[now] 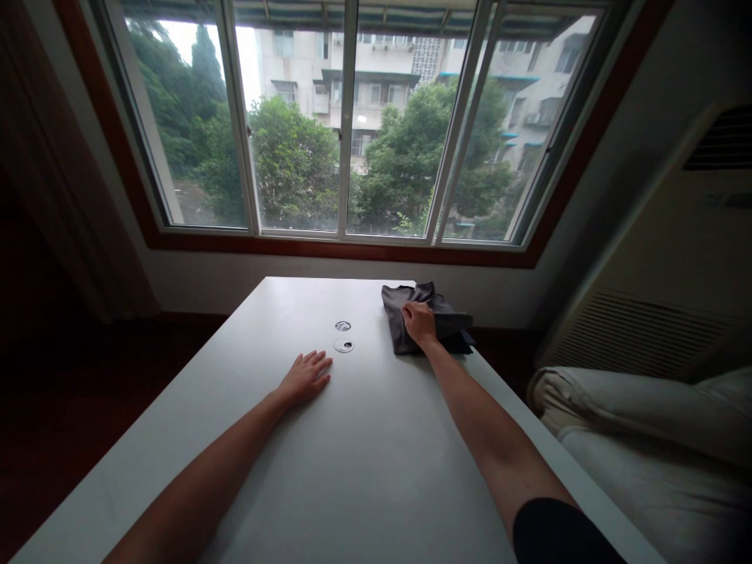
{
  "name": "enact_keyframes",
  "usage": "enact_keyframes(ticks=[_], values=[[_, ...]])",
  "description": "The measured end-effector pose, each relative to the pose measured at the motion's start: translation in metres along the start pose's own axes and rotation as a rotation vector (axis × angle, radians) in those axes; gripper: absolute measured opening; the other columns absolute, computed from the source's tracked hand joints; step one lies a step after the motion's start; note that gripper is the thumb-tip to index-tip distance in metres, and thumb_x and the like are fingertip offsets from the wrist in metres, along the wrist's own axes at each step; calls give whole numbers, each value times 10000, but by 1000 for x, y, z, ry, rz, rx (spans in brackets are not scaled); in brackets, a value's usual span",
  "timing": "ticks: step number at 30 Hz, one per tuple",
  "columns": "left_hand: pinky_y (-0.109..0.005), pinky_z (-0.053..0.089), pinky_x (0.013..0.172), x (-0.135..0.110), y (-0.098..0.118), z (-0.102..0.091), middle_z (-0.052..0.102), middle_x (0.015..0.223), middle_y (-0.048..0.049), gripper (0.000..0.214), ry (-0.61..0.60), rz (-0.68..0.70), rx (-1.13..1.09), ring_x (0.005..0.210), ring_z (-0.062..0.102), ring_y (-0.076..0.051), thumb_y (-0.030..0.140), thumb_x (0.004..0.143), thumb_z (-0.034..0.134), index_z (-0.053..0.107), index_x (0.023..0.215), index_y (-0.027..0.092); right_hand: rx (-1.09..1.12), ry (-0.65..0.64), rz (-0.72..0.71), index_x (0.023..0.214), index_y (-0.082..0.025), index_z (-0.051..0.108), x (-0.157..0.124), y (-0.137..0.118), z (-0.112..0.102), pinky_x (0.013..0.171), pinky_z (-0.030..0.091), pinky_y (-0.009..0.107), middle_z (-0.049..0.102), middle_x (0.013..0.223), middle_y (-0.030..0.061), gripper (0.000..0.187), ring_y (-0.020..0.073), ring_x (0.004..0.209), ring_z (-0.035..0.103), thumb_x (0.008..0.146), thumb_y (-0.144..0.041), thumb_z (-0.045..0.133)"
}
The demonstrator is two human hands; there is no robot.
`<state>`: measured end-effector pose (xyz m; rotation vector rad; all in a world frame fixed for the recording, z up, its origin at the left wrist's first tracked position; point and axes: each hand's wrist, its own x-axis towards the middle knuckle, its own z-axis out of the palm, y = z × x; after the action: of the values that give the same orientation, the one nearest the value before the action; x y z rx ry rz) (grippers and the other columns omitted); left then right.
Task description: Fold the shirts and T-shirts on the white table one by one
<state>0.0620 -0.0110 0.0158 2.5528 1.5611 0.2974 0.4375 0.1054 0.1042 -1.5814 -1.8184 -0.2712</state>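
Observation:
My left hand [306,378] lies flat on the white table [352,478], palm down with its fingers spread and nothing in it. Just beyond its fingertips are two small round fittings [344,345] set in the tabletop. At the far right corner, my right hand [419,322] has its fingers closed on a dark grey cloth [403,337]. The cloth is bunched and layered, possibly a garment, and its right side reaches over the table's edge. A darker, nearly black fold shows under it. My fingertips are partly hidden from view.
Beyond the table is a wide sliding window [344,157] with a red-brown frame. A pale padded seat [640,415] stands close to the table's right side, with a cream floor unit with vents [663,258] behind it. A curtain [64,172] hangs at left.

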Motion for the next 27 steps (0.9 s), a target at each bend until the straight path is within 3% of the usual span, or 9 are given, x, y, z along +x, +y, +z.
enact_keyframes(ticks=[5,9,12,14,16,19,23,25,27], values=[[-435,355,1215,3,-1,-4,573,1524,-87,437,196,-109,-159,1423,505,-271,397,1015,502,645,1397,239,378,-185,-342,917,-191,666,-17,-65,-38,894,441,330,691,937,78,226,220,905,591,1016,-293,490],[-401,474,1096,8,-7,-10,689,1364,-102,428,364,-303,-419,1240,651,-260,408,1039,443,663,1343,203,700,-664,-577,970,-163,666,-56,-118,-71,740,442,256,673,877,25,210,153,783,573,1009,-341,561],[-390,454,1121,8,-7,-11,651,1425,-101,506,434,-314,-562,1309,614,-250,482,1061,377,592,1428,209,800,-1121,-756,1020,-165,688,-84,-146,-83,761,460,229,711,937,29,195,140,827,618,1005,-337,598],[-400,412,1165,8,-5,-11,592,1494,-124,557,447,-268,-575,1379,556,-265,503,1021,464,547,1473,189,773,-1249,-786,1012,-173,705,-92,-153,-81,755,462,220,729,947,29,183,136,825,636,996,-333,616],[-410,393,1179,8,1,-11,596,1481,-134,584,434,-201,-556,1373,553,-283,452,929,614,569,1446,182,728,-1120,-703,993,-175,714,-88,-148,-72,732,455,226,730,921,30,193,139,797,629,989,-344,621],[-399,461,1096,8,15,-24,704,1287,-88,456,424,-180,-639,1208,645,-270,321,840,650,670,1283,216,624,-766,-433,969,-170,708,-70,-119,-52,695,439,242,716,861,35,242,152,752,612,1011,-350,553],[-283,543,733,-4,35,-75,720,931,-30,328,384,-185,-1050,818,673,-194,284,773,618,701,1078,197,192,-506,-94,941,-188,716,-51,-61,-29,725,409,259,739,903,65,227,193,831,653,1003,-331,551],[-227,492,608,-20,47,-112,706,870,-19,321,218,-33,-1248,702,639,-158,308,736,670,701,1033,191,26,-530,22,938,-199,726,-50,-38,-20,754,414,269,756,971,91,282,231,925,677,1007,-417,560],[-239,508,611,-43,61,-153,730,894,-56,360,-82,223,-1317,717,669,-183,404,702,760,736,978,174,-51,-581,113,972,-208,733,-53,-24,-11,780,432,282,763,1027,112,383,264,990,689,1010,-533,533]])
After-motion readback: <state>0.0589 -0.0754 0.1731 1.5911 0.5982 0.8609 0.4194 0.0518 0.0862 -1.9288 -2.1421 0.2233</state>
